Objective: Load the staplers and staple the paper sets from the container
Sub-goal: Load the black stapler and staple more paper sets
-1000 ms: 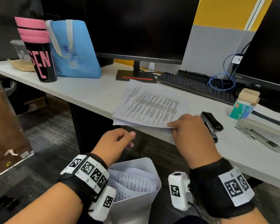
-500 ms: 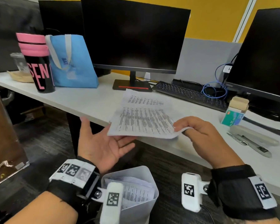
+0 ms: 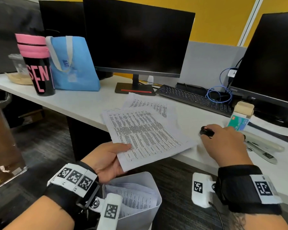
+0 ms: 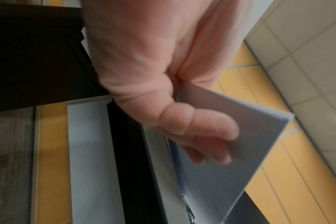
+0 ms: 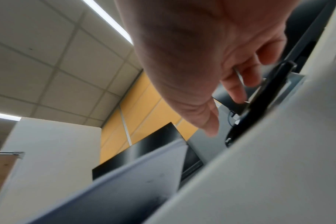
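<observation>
A pink-lidded tumbler (image 3: pixel 38 67) and blue bag (image 3: pixel 73 63) stand far left on the desk (image 3: pixel 83 103). A printed paper set (image 3: pixel 146 135) is gripped at its near corner by the left hand (image 3: pixel 106 160), overhanging the desk edge above the grey container (image 3: pixel 140 211). The black stapler (image 3: pixel 206 131) is covered by the right hand (image 3: pixel 226 143), fingers curled around it.

White paper (image 3: pixel 145 135) carries black print. The cup (image 3: pixel 38 67) is black with pink bands, the bag (image 3: pixel 73 63) light blue, the far wall (image 3: pixel 219 15) yellow, the desk (image 3: pixel 83 102) white.
</observation>
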### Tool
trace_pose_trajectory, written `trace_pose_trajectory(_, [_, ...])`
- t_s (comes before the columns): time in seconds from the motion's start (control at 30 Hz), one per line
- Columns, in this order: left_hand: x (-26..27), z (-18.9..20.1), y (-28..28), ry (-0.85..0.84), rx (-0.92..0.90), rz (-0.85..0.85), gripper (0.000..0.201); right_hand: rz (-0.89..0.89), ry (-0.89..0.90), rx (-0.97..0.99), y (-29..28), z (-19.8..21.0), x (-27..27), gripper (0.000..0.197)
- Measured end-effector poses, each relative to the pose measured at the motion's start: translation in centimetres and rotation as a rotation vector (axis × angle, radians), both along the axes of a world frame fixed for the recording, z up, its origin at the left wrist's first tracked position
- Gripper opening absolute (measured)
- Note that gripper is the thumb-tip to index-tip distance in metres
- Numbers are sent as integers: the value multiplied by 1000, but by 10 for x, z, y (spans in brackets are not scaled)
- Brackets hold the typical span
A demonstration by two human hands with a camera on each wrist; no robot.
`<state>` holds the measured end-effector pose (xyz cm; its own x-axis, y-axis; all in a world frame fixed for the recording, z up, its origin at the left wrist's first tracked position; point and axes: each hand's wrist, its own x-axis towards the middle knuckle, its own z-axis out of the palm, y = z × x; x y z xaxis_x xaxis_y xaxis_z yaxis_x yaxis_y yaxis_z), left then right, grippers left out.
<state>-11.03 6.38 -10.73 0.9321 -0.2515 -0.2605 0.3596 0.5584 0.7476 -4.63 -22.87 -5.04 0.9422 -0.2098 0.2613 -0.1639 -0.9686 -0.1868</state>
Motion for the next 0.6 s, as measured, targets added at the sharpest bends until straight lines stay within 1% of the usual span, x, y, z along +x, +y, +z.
trace_pose_trajectory(0.1, [-1,0,-1,10,7,3,51,-35,-28,127,-2,-2,5,56])
trace_pose_trajectory(0.17, [-2,0,-1,14,25,11,51,-17,9,236,-2,-4,12,56])
trace_pose_trajectory(0.2, [-2,0,-2,18,38,18,51,-5,27,258,-2,-5,15,55])
trace_pose_trajectory(0.27, [-2,0,-2,20,55,27,52,0,49,230,-1,-6,21,54])
trace_pose_trajectory(0.37, [-2,-1,-1,22,55,26,52,-14,28,207,-1,-5,27,54])
trace_pose_trajectory(0.47, [-3,-2,0,14,65,23,52,23,-68,250,-3,-6,28,46])
trace_pose_trajectory(0.57, [-7,-2,-1,14,96,-7,51,0,-260,353,-5,-10,23,30])
trace_pose_trajectory(0.6, [-10,-2,-3,17,134,-23,49,-41,-293,400,-6,-11,20,34])
